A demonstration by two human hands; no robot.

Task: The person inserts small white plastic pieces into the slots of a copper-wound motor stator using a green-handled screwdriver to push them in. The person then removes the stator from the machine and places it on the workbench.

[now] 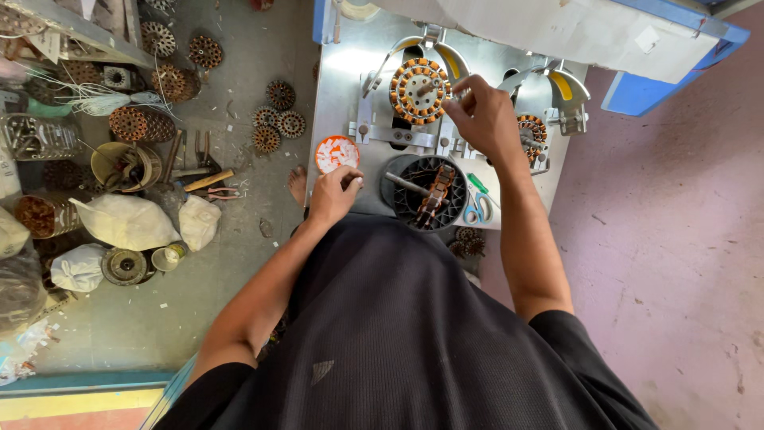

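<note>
A round stator (pixel 419 90) with orange copper windings is mounted on a metal winding machine (pixel 350 87). My right hand (pixel 483 115) reaches to its right edge with the fingertips pinched together, touching the stator; whether it holds a wire I cannot tell. My left hand (pixel 334 193) rests closed at the machine's near edge, just below a small round orange-and-white tin (pixel 337 153). A black round housing (pixel 424 193) with a shaft and a wound part inside sits between my arms.
Blue-handled scissors (pixel 476 209) lie right of the black housing. A second stator (pixel 532 129) sits on the machine's right side. Several wound stators (pixel 274 119), white sacks (pixel 127 221), a bucket (pixel 123 166) and hand tools litter the floor at left. Pink floor lies at right.
</note>
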